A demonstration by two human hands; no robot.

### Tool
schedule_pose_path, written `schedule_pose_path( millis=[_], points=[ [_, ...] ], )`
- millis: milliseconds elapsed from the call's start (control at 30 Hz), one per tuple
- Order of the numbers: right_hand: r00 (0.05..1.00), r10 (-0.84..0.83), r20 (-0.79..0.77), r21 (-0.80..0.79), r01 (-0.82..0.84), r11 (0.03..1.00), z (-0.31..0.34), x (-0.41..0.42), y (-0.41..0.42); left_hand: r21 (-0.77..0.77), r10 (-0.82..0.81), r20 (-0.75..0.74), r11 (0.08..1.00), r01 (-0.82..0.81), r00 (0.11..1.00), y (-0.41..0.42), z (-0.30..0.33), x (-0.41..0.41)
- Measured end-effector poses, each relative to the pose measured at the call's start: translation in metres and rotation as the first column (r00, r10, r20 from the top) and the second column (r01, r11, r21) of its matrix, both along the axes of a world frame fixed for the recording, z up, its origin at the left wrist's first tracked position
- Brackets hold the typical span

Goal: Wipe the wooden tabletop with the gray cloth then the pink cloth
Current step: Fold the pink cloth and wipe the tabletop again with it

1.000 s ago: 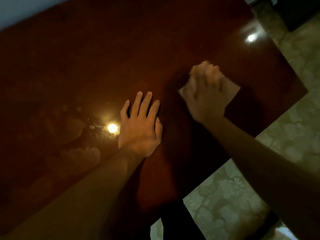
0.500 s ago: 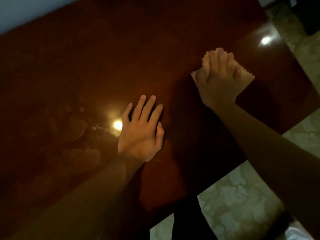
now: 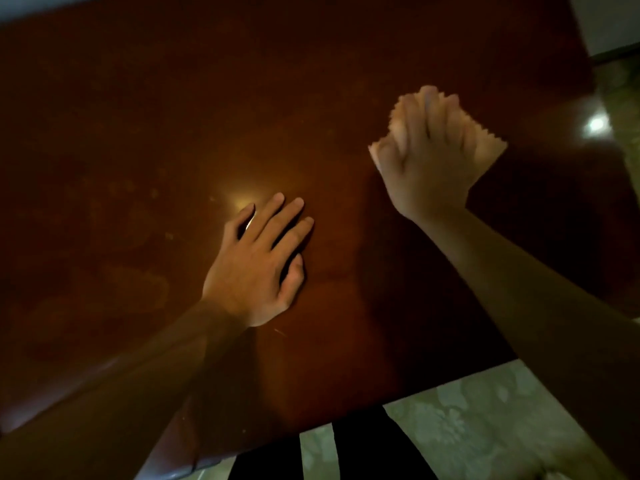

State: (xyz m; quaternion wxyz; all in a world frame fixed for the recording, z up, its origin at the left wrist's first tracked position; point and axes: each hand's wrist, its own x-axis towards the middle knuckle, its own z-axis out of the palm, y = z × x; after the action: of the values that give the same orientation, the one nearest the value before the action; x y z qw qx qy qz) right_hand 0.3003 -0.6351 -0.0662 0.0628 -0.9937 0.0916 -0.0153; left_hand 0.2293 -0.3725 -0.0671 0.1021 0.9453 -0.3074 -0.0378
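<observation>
Slid toward 12 o'clock, right hand [image 3: 427,157] presses flat (blurred) on pink cloth [image 3: 486,147]; left hand [image 3: 258,265] lies open on tabletop [image 3: 138,133].

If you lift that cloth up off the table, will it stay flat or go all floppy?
Probably floppy: the cloth looks thin, with a zigzag edge, lying flat under the right hand. It likely weighs very little. On the shiny tabletop it should slide easily when pushed.
</observation>
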Motion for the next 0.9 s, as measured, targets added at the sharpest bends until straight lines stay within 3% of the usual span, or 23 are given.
schedule_pose_path(
  millis=[100,233,333,467,567,700,767,900],
  points=[
    [0.997,-0.078,-0.009,-0.009,0.078,0.997,0.002,0.004,0.022,0.000,0.011,-0.006,1.000,-0.011,1.000,-0.001,0.000,-0.001],
    [0.969,0.245,-0.030,-0.004,-0.245,0.969,0.003,-0.024,0.076,0.031,0.024,-0.036,0.999,-0.023,0.999,-0.002,0.005,-0.001],
    [0.939,0.344,0.018,0.052,-0.345,0.937,0.004,-0.026,0.069,0.047,0.028,-0.031,0.999,-0.026,0.999,-0.006,0.009,-0.002],
    [0.975,0.220,-0.015,-0.029,-0.220,0.975,0.002,0.005,0.003,0.015,0.074,0.013,0.997,-0.074,0.997,-0.012,0.012,0.022],
    [0.997,0.051,-0.050,-0.015,-0.052,0.999,0.004,0.037,-0.030,0.070,0.227,0.013,0.971,-0.228,0.974,-0.022,0.013,0.066],
    [0.997,-0.057,-0.043,-0.023,0.056,0.998,0.005,0.041,-0.022,0.151,0.425,-0.026,0.896,-0.417,0.905,-0.048,0.003,0.104],
    [0.999,-0.012,-0.042,-0.029,0.011,1.000,0.004,0.028,0.003,0.165,0.453,-0.015,0.880,-0.445,0.891,-0.052,-0.002,0.105],
    [0.970,0.239,-0.043,0.026,-0.238,0.971,0.002,0.004,0.047,0.170,0.453,0.000,0.878,-0.447,0.891,-0.052,0.000,0.103]
  ],
)
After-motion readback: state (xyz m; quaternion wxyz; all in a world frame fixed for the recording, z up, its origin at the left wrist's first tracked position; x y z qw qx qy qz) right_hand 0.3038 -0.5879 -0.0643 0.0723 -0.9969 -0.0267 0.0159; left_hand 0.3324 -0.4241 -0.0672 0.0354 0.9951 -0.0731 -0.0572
